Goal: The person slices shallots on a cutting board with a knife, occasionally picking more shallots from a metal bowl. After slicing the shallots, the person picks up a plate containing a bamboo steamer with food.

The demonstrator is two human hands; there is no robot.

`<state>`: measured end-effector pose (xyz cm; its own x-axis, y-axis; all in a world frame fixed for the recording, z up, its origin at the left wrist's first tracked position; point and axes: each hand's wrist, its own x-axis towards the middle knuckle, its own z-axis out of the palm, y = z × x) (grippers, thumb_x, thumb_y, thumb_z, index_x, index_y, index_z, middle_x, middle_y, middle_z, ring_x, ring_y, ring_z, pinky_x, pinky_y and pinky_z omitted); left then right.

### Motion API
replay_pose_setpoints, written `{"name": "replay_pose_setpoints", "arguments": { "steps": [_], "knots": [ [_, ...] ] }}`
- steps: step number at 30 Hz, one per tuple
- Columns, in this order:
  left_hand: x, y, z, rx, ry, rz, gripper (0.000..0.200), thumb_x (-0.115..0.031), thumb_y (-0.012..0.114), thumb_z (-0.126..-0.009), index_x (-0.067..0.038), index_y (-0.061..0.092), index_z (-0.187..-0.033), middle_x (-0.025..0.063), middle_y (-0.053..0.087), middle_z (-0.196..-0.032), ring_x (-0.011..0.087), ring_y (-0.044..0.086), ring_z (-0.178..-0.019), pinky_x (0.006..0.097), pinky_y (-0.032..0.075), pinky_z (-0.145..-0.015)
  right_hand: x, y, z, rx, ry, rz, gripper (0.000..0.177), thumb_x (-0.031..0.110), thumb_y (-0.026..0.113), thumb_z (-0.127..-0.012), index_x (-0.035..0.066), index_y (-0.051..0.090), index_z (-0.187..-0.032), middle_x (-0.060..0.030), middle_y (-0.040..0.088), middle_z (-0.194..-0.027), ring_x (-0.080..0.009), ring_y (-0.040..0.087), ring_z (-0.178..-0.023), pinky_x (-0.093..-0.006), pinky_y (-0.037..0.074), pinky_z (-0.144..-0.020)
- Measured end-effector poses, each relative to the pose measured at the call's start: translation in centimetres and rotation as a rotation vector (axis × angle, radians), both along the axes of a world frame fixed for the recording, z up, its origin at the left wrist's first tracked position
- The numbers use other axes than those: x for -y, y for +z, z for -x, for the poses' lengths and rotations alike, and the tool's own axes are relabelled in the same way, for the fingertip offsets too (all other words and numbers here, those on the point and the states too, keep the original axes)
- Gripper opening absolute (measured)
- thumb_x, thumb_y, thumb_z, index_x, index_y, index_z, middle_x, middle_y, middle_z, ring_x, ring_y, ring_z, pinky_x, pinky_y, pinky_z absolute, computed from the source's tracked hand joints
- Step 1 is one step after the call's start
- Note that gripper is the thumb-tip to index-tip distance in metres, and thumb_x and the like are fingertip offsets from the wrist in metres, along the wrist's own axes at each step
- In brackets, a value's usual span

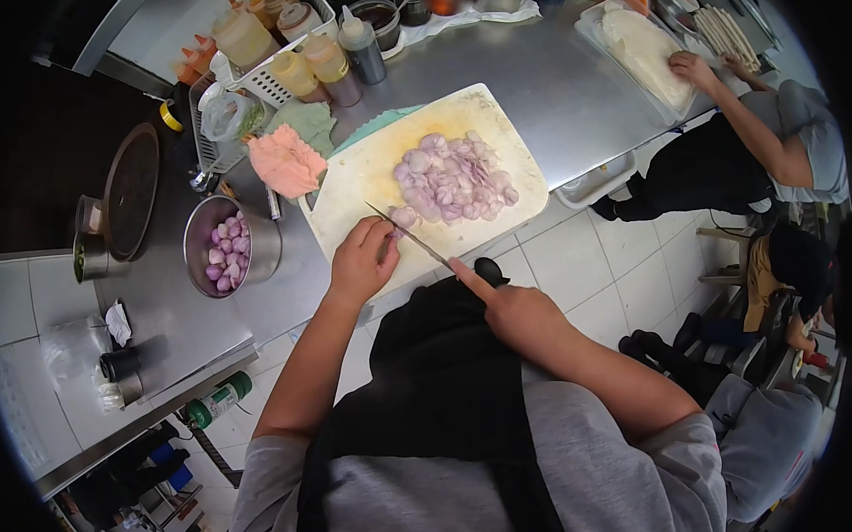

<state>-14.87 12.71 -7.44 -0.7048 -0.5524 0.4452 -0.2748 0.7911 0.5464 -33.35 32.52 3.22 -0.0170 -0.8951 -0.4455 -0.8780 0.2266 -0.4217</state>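
Observation:
My right hand (518,311) is closed round the handle of a knife (417,242), with the forefinger stretched along its spine. The blade reaches across the near edge of a white cutting board (354,184). My left hand (363,254) has its fingers curled down on the board beside the blade, pinching a shallot that they mostly cover. A few pale slices (404,217) lie against the blade near those fingertips. Beyond them a heap of sliced shallots (455,178) spreads over the middle of the board. To the left, a steel pot (269,245) holds several whole peeled shallots (225,254).
An orange cloth (286,160) and a green cloth (304,123) lie left of the board. Sauce bottles (362,46) and a white basket (264,80) stand behind. At the right, a co-worker's hand (696,71) touches a plastic tub (631,48). Other people work behind me.

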Motion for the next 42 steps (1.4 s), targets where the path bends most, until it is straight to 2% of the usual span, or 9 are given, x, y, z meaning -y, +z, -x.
{"name": "replay_pose_setpoints", "arguments": {
  "steps": [5, 10, 13, 19, 22, 30, 38, 40, 42],
  "knots": [
    [-0.2, 0.0, -0.1, 0.001, -0.003, 0.013, 0.029, -0.001, 0.071, -0.077, -0.006, 0.064, -0.105, 0.0109, 0.066, -0.104, 0.0304, 0.067, -0.092, 0.0383, 0.057, -0.077, 1.2, -2.6, -0.7, 0.027, -0.012, 0.057, 0.086, 0.006, 0.056, -0.089, 0.024, 0.016, -0.164, -0.0126, 0.065, -0.069, -0.0290, 0.066, -0.058, -0.0434, 0.055, -0.055],
    [0.1, 0.2, 0.4, -0.011, -0.030, 0.043, 0.030, 0.000, 0.071, -0.077, -0.006, 0.064, -0.105, 0.0107, 0.065, -0.103, 0.0322, 0.065, -0.096, 0.0396, 0.055, -0.082, 2.3, -4.0, -0.4, 0.037, -0.030, 0.049, 0.089, 0.006, 0.055, -0.087, 0.028, 0.016, -0.163, -0.0196, 0.068, -0.075, -0.0342, 0.068, -0.063, -0.0468, 0.057, -0.062],
    [0.2, 0.4, 0.2, -0.037, -0.038, 0.073, 0.028, 0.000, 0.072, -0.078, -0.003, 0.062, -0.104, 0.0122, 0.064, -0.101, 0.0317, 0.065, -0.095, 0.0392, 0.053, -0.085, 2.1, -3.9, 0.1, 0.042, -0.074, 0.073, 0.087, 0.010, 0.058, -0.088, 0.025, 0.016, -0.163, -0.0172, 0.067, -0.071, -0.0334, 0.068, -0.062, -0.0465, 0.057, -0.060],
    [-0.2, 0.1, -0.1, 0.049, -0.002, -0.281, 0.017, -0.002, 0.071, -0.089, -0.004, 0.065, -0.106, 0.0107, 0.065, -0.098, 0.0277, 0.066, -0.092, 0.0348, 0.055, -0.075, 2.1, -2.5, 0.1, 0.052, -0.077, -0.019, 0.087, 0.006, 0.054, -0.089, 0.029, 0.014, -0.163, -0.0200, 0.069, -0.078, -0.0357, 0.068, -0.066, -0.0483, 0.057, -0.063],
    [-0.3, 0.0, -0.5, 0.009, -0.003, -0.250, 0.016, -0.002, 0.069, -0.092, -0.005, 0.068, -0.108, 0.0114, 0.065, -0.098, 0.0260, 0.066, -0.091, 0.0338, 0.055, -0.071, 2.4, -3.4, -0.7, 0.047, -0.051, 0.045, 0.086, 0.006, 0.055, -0.088, 0.025, 0.017, -0.163, -0.0168, 0.068, -0.071, -0.0336, 0.068, -0.062, -0.0469, 0.057, -0.059],
    [0.4, -0.2, -0.7, 0.030, -0.022, 0.046, 0.023, 0.005, 0.068, -0.087, -0.004, 0.069, -0.108, 0.0113, 0.066, -0.105, 0.0288, 0.066, -0.094, 0.0357, 0.055, -0.080, 2.4, -2.2, -0.6, -0.028, -0.015, 0.052, 0.086, 0.005, 0.054, -0.089, 0.027, 0.017, -0.163, -0.0151, 0.068, -0.075, -0.0303, 0.069, -0.062, -0.0448, 0.057, -0.056],
    [0.6, -0.4, -0.6, 0.047, 0.034, 0.015, 0.019, -0.003, 0.071, -0.084, -0.006, 0.070, -0.102, 0.0094, 0.067, -0.106, 0.0291, 0.066, -0.096, 0.0374, 0.056, -0.081, 0.9, -0.5, -0.2, -0.072, 0.014, -0.101, 0.088, 0.004, 0.054, -0.090, 0.029, 0.014, -0.164, -0.0149, 0.067, -0.075, -0.0302, 0.069, -0.063, -0.0442, 0.058, -0.058],
    [0.5, -0.3, -0.5, 0.049, 0.026, 0.034, 0.018, -0.003, 0.071, -0.084, -0.006, 0.070, -0.102, 0.0092, 0.067, -0.107, 0.0288, 0.066, -0.096, 0.0371, 0.056, -0.081, 1.8, -2.4, -0.4, -0.042, 0.000, 0.061, 0.087, 0.003, 0.054, -0.090, 0.029, 0.013, -0.164, -0.0151, 0.066, -0.074, -0.0300, 0.068, -0.062, -0.0443, 0.058, -0.058],
    [0.6, -0.3, -0.6, 0.052, 0.027, 0.006, 0.018, -0.003, 0.070, -0.084, -0.007, 0.071, -0.102, 0.0088, 0.068, -0.107, 0.0278, 0.067, -0.096, 0.0367, 0.056, -0.081, 1.6, -1.8, -0.1, -0.035, 0.006, 0.042, 0.087, 0.003, 0.053, -0.090, 0.029, 0.013, -0.164, -0.0151, 0.066, -0.074, -0.0300, 0.068, -0.061, -0.0445, 0.058, -0.058]
  ]
}}
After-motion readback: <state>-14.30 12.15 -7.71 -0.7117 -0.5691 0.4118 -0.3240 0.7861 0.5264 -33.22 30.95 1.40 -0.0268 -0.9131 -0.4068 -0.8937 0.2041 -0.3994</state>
